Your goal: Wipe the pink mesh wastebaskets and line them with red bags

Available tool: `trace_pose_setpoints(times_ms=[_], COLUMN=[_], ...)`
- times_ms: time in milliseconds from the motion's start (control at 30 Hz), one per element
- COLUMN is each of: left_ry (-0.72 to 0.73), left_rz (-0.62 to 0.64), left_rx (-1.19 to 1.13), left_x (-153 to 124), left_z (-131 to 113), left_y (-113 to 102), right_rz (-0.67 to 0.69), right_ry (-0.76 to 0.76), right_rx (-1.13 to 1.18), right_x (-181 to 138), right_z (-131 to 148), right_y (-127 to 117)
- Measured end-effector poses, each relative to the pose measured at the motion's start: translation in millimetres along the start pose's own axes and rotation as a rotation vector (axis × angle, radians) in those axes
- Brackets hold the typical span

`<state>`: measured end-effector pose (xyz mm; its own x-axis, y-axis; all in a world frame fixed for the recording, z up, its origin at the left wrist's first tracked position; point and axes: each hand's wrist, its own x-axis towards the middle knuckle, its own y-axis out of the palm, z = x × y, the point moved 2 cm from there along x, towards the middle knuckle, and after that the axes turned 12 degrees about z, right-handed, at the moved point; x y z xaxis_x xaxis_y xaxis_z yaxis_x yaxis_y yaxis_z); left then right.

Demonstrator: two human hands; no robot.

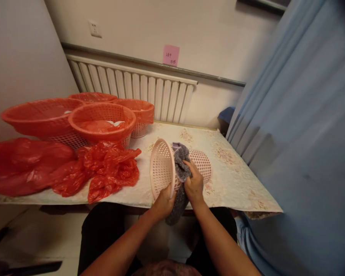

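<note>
A pale pink perforated plastic wastebasket [201, 163] lies on its side on the floral tablecloth, its wide mouth facing left. My left hand [163, 202] grips the basket's rim at the near side, fingers closed around it. Against the basket's outer wall, my right hand [194, 183] presses a grey fuzzy cloth [181, 163], the fingers closed on it. The cloth's lower end hangs down between my hands, past the table's front edge.
Several baskets lined with red plastic bags [102, 113] stand at the back left. Crumpled red bags [112, 168] lie before them. A radiator [138, 86] runs along the wall, and a blue curtain [299, 126] hangs at the right. The table's front edge is near my knees.
</note>
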<state>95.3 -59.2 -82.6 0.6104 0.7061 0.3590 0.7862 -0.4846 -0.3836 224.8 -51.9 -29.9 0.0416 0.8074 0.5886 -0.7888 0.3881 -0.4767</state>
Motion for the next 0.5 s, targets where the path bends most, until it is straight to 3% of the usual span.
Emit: trace_pose_setpoints(times_ms=[133,333,433,500], left_ry=[0.079,0.069,0.123,0.208], left_rz=[0.187,0.311,0.338,0.26], left_rx=[0.134,0.422,0.584,0.678], left_x=[-6,-7,-7,-7], left_z=[2,5,-2,-8], left_y=[11,18,10,-3], right_rz=[-0.036,-0.061,-0.246,-0.409], right_ry=[0.126,-0.017,0.032,0.121], right_rx=[0.105,-0.291,-0.339,-0.307], right_x=[10,0,-6,-9], right_z=[14,38,29,15], right_y=[-25,-43,-54,-66])
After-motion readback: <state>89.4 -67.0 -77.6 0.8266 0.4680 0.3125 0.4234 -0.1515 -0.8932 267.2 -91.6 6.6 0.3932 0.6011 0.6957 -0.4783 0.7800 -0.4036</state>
